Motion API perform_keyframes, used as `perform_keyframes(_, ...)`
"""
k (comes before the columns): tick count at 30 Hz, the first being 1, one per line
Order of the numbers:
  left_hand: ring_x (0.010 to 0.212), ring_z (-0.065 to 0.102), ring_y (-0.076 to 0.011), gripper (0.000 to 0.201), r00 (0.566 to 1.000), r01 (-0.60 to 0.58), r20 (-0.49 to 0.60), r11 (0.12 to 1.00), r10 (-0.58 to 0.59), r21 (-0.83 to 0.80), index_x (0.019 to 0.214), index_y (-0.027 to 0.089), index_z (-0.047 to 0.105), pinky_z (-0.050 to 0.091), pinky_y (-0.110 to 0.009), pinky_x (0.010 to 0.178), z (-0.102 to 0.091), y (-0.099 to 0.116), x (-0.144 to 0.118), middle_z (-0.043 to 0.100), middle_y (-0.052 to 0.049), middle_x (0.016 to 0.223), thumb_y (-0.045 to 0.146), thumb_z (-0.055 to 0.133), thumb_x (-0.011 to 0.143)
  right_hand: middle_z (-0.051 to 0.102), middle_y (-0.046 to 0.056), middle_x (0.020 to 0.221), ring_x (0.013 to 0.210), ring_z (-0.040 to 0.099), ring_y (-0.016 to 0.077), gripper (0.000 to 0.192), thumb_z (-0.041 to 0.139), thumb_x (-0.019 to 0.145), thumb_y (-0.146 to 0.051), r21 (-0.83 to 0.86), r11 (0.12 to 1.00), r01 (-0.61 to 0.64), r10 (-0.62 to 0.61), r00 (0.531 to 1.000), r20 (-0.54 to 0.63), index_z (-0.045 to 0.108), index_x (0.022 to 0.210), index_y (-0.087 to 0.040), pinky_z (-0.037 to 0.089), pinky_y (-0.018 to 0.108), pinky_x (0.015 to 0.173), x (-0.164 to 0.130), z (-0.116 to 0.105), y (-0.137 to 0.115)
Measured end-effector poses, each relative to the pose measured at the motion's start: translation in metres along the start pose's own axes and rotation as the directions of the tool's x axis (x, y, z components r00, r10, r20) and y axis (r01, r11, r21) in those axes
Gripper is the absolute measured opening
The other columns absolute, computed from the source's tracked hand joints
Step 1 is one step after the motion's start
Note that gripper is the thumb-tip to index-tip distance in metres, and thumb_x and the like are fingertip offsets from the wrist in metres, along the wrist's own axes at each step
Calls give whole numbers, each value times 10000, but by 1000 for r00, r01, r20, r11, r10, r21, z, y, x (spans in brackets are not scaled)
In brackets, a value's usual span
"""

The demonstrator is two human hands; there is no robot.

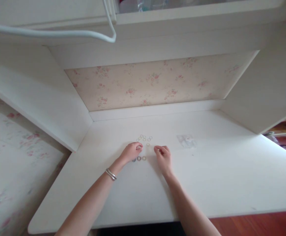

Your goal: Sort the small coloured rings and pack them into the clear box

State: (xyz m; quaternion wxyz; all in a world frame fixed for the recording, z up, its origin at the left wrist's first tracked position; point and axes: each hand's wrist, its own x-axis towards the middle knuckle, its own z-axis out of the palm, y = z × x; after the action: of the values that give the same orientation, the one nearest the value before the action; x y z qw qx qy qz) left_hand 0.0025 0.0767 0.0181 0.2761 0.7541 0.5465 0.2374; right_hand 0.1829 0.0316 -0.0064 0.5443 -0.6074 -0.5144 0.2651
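Observation:
My left hand (132,151) is closed, its fingertips and thumb pressed together low over the white desk. My right hand (163,158) is closed in a pinch a short way to its right. Whatever either hand holds is hidden or too small to name. Beyond my left hand lie several thin, pale gold rings (144,139) in a loose cluster. One thin ring (148,144) lies apart from them, between the two hands. Just below my left hand is a row of thicker rings: a gold-toned ring (144,158), a brownish ring (139,158) and a dark bluish ring (133,160).
A clear plastic bag (187,141) lies on the white desk (221,177), right of my right hand. Upright side panels (261,78) and a shelf overhead (182,36) enclose the desk's back. A white cable or arm (59,33) crosses the upper left.

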Motion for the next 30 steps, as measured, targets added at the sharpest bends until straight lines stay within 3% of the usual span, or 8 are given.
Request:
perform_keyframes(3,895,597,-196,222,999,-50,16,993,49,102,967,210,674,433,-294,837,9,11,14,658,-59,960,257,545,791,583,37,784,686,527,160,264,542,779,-416,96,991,-96,100,994,-39,699,792,-204,406,284,637,5,-6,4)
perform_keyframes(6,994,574,-209,246,995,-95,55,980,87,176,1024,228,660,404,-306,908,16,17,21,630,-65,1060,266,537,814,580,32,783,700,527,158,247,552,769,-406,134,984,-114,118,993,-25,698,776,-207,406,280,648,6,-7,5)
perform_keyframes(9,970,579,-203,239,994,-86,86,974,70,211,1023,232,660,404,-293,901,20,21,24,621,-67,1063,291,538,826,578,29,784,683,521,150,263,545,770,-419,141,985,-98,99,995,-1,700,787,-208,408,277,650,5,-7,4)
perform_keyframes(14,855,598,-189,152,993,-70,110,965,44,251,858,214,689,417,-285,837,21,21,24,619,-63,927,271,552,821,589,32,798,704,537,155,283,533,780,-437,139,987,-85,82,996,31,700,808,-210,413,281,665,4,-8,4)
perform_keyframes(22,798,582,-172,202,988,-117,117,976,96,186,875,190,671,431,-279,779,12,23,-7,599,-62,911,258,482,861,598,37,800,714,542,162,269,548,774,-433,136,987,-90,84,995,55,701,794,-212,415,286,668,4,-6,5)
perform_keyframes(30,742,588,-152,208,980,-145,175,948,98,283,859,226,670,409,-250,696,6,26,-39,569,-37,890,253,464,879,600,33,796,709,541,162,254,555,767,-419,111,989,-94,90,995,46,702,786,-213,411,287,666,3,-5,3)
